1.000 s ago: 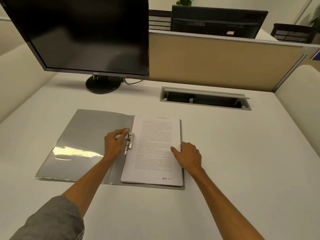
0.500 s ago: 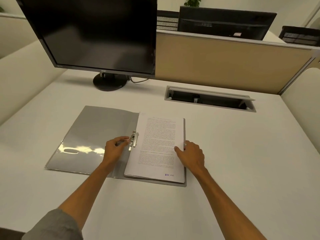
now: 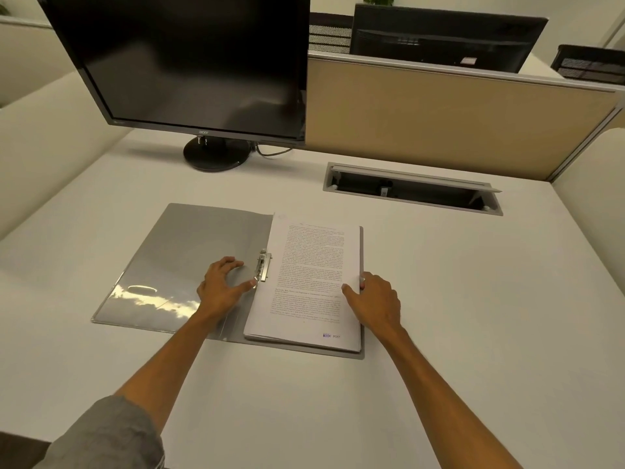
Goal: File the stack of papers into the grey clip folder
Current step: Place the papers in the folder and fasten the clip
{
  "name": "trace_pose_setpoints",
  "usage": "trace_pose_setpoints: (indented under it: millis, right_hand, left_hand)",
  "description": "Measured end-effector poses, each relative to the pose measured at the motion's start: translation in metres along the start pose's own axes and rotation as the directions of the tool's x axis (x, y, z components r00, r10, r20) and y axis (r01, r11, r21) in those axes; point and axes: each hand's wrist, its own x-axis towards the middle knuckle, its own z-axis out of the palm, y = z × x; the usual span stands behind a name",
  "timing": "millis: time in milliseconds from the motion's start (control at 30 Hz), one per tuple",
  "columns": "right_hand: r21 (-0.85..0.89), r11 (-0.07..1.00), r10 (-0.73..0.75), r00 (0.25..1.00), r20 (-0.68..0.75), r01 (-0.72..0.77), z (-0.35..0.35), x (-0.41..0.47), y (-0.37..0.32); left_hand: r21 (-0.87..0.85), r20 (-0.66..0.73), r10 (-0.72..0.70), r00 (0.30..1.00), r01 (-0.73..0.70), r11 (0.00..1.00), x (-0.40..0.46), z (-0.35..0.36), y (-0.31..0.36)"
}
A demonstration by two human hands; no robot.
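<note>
The grey clip folder [image 3: 189, 252] lies open and flat on the desk, its glossy cover spread to the left. A stack of printed papers [image 3: 314, 282] rests on its right half, its left margin beside the metal clip [image 3: 263, 265] at the spine. My left hand [image 3: 223, 286] sits on the inner cover with fingers spread, the thumb tip touching the lower end of the clip. My right hand [image 3: 373, 299] lies at the stack's right edge, thumb on the top sheet, fingers around the edge.
A black monitor [image 3: 189, 62] on a round stand [image 3: 216, 154] stands at the back left. A recessed cable tray [image 3: 412, 189] with its lid up lies at the back right, before a tan partition [image 3: 439, 116]. White desk [image 3: 473, 316] surrounds the folder.
My left hand has let go of the clip and opened, sliding slightly down and left. The right hand has shifted to the stack's right edge. The camera has moved closer.
</note>
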Motion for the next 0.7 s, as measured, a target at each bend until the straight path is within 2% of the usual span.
trace_pose_setpoints:
  millis: [233,567,700]
  right_hand:
    - [0.006,1.000,0.008,1.000,0.008,-0.008,0.000,-0.002,0.000]
    - [-0.001,1.000,0.015,1.000,0.022,-0.015,-0.003,-0.002,-0.003]
    - [0.000,1.000,0.005,1.000,0.022,-0.005,-0.006,-0.002,-0.004]
  left_hand:
    - [0.076,-0.024,0.019,1.000,-0.017,0.997,0.001,0.005,0.000]
    - [0.066,0.013,-0.015,1.000,0.014,0.998,0.001,0.004,0.002]
    - [0.168,-0.040,-0.012,0.999,0.019,0.986,0.007,-0.012,-0.003]
